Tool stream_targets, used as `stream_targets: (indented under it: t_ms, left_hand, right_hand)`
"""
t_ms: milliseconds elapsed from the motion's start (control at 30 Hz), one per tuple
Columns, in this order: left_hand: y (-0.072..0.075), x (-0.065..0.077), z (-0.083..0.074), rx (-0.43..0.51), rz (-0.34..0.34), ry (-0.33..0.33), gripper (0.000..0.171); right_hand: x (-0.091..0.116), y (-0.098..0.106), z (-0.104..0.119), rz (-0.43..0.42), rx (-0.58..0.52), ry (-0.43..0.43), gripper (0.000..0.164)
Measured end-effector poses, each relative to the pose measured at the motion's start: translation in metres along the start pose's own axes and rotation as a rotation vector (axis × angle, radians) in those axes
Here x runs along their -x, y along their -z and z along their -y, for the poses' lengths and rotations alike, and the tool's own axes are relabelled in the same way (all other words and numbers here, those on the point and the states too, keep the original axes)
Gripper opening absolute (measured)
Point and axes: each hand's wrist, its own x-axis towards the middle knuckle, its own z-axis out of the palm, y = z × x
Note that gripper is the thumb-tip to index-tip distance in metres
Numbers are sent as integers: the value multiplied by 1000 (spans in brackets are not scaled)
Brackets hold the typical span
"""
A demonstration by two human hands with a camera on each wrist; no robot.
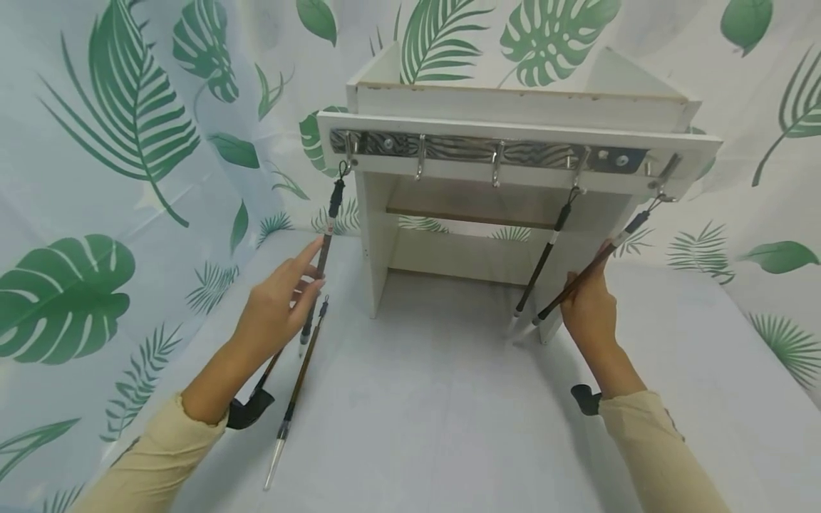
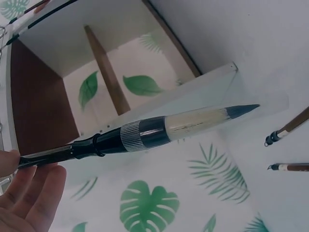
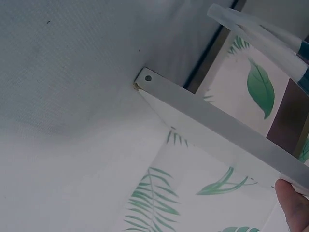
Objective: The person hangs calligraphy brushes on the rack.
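A calligraphy brush (image 1: 336, 198) hangs by its cord loop from the leftmost hook, tip down. My left hand (image 1: 272, 303) pinches its dark handle between thumb and fingers. In the left wrist view the brush's pale, dark-tipped bristles (image 2: 198, 126) show inside a clear cover. On the right, my right hand (image 1: 591, 306) grips the side panel (image 3: 212, 118) of a white shelf unit (image 1: 375, 249), its fingers at the panel's edge. Two more brushes, one dark (image 1: 542, 263) and one brown (image 1: 586, 271), hang from the right-hand hooks; the brown one crosses in front of that hand.
A metal hook rail (image 1: 462, 149) runs along the unit's front board, with two bare hooks in the middle. On the white surface at left lie a brush (image 1: 298, 385) and another brush (image 1: 272, 367), partly hidden by my left arm. Leaf-print cloth (image 1: 244, 185) stands behind.
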Motion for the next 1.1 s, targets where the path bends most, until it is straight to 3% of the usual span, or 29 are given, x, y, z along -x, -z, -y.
stream_targets:
  t_ms: [233, 567, 1100]
  left_hand:
    - [-2, -1, -1, -5, 15, -10, 61]
    - [-4, 2, 3, -22, 57, 62, 61]
    - [-5, 2, 7, -51, 77, 81, 62]
  right_hand:
    - [0, 1, 1, 9, 9, -10, 66]
    - [2, 0, 1, -16, -7, 7, 64]
    - [0, 0, 0, 8, 13, -2, 67]
